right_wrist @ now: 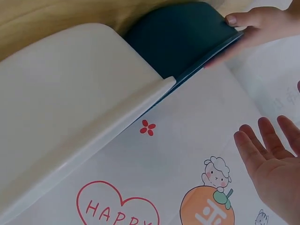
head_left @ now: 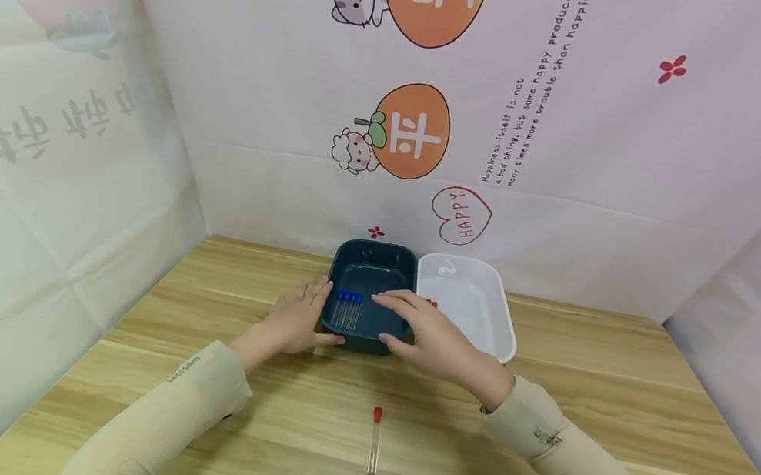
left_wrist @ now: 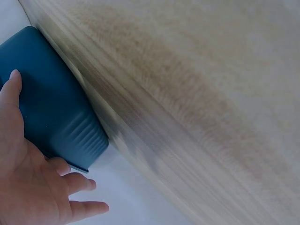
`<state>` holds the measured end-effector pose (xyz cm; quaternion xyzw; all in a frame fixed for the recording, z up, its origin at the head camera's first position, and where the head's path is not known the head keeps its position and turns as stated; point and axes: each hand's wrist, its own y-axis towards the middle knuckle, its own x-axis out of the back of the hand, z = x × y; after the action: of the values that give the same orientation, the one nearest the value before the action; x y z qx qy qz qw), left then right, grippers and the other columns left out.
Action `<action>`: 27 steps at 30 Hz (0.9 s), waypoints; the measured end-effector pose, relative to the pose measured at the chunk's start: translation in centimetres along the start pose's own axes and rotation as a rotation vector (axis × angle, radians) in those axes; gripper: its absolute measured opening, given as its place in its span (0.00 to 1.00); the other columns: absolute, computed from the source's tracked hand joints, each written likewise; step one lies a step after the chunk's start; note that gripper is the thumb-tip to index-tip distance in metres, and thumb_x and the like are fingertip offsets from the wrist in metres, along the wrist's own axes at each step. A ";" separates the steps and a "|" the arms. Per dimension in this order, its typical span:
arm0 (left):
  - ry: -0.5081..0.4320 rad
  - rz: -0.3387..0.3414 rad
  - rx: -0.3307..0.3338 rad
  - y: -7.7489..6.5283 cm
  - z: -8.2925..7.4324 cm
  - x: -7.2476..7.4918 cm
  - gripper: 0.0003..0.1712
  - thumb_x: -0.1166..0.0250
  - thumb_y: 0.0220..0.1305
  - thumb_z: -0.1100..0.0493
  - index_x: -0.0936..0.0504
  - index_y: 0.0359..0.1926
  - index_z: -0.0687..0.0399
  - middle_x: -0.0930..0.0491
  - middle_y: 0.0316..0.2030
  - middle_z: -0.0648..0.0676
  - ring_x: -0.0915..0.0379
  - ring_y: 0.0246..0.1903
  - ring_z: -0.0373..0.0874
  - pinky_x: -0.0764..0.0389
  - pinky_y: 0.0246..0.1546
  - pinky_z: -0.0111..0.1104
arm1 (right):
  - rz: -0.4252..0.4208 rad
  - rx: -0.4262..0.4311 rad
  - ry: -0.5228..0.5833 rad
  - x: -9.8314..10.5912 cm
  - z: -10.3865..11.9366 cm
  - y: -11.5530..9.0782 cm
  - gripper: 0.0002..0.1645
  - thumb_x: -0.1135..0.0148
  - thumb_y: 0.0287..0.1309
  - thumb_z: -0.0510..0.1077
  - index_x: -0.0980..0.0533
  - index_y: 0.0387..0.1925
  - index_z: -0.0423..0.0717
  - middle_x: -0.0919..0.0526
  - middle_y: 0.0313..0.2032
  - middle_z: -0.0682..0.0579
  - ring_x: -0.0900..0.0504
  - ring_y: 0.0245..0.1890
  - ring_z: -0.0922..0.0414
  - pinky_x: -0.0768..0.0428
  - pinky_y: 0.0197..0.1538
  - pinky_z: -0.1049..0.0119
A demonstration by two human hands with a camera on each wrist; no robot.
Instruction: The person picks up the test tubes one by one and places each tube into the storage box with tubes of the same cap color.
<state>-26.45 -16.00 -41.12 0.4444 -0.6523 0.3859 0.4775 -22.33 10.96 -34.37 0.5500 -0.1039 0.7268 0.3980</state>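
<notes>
A dark teal plastic tray (head_left: pixel 379 280) stands at the back of the table, with several blue-capped test tubes (head_left: pixel 348 311) lined up side by side at its left. My left hand (head_left: pixel 295 321) touches the tray's front left corner, thumb against the front wall and fingers spread along the left side. Above the tray's right part, my right hand (head_left: pixel 435 340) holds nothing; its fingers reach out loosely apart from the thumb. A single red-capped test tube (head_left: pixel 374 442) lies lengthwise on the wood in front.
Against the teal tray's right side stands a white tray (head_left: pixel 474 301). Red caps (head_left: pixel 432 302) show at its left, mostly hidden by my right hand. A printed cloth (head_left: pixel 562 233) hangs right behind both trays. The wooden table (head_left: pixel 291 429) extends toward me.
</notes>
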 end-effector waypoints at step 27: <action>-0.019 -0.007 -0.007 -0.4 -0.3 0.4 0.65 0.35 0.64 0.29 0.59 0.82 0.59 0.61 0.81 0.59 0.62 0.77 0.67 0.52 0.68 0.70 | 0.009 0.035 0.118 -1.9 -0.3 -6.1 0.32 0.29 0.65 0.42 0.27 0.68 0.43 0.24 0.64 0.47 0.23 0.63 0.49 0.24 0.63 0.50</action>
<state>-26.05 -15.88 -40.62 0.4489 -0.6566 0.3776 0.4741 -18.21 14.27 -37.90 0.5128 -0.0700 0.7615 0.3903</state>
